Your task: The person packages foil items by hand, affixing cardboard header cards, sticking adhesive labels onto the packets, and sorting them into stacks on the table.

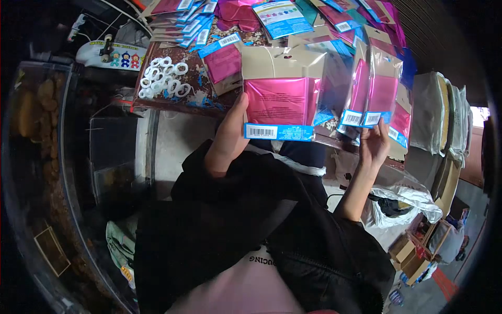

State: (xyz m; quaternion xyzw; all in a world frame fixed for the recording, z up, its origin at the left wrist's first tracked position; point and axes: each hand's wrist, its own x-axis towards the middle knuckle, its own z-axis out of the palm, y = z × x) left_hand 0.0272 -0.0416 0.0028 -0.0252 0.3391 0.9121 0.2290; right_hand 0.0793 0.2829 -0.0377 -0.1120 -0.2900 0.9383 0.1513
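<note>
Centrally, one pack (pixel 277 102) with a pink pouch, a tan card top and a blue, barcoded lower band is standing nearly upright, facing the camera. Left hand (pixel 228 133): thumb lying along the left edge of the pack, gripping it; the other fingers are hiding behind, so their spread cannot be told. Right hand (pixel 374 146), right of centre: fingertips closing on the blue lower edges of the right packs (pixel 384 86), which are overlapping and leaning slightly; the exact finger gap is not showing.

Table (pixel 189 60), across the top of the frame: brown, worn, bearing the goods. White rings (pixel 164 77), upper left: lying in a loose cluster. Stack of packs (pixel 191 23), above the rings: fanning out, barcodes showing. Printed card (pixel 282 20), top centre: lying flat, blue and white. Skateboard (pixel 112 55), upper left: showing its wheels and printed figures. White bag (pixel 408 196), right of the frame: sagging below the table edge. Cardboard boxes (pixel 413 259), lower right: standing open.
</note>
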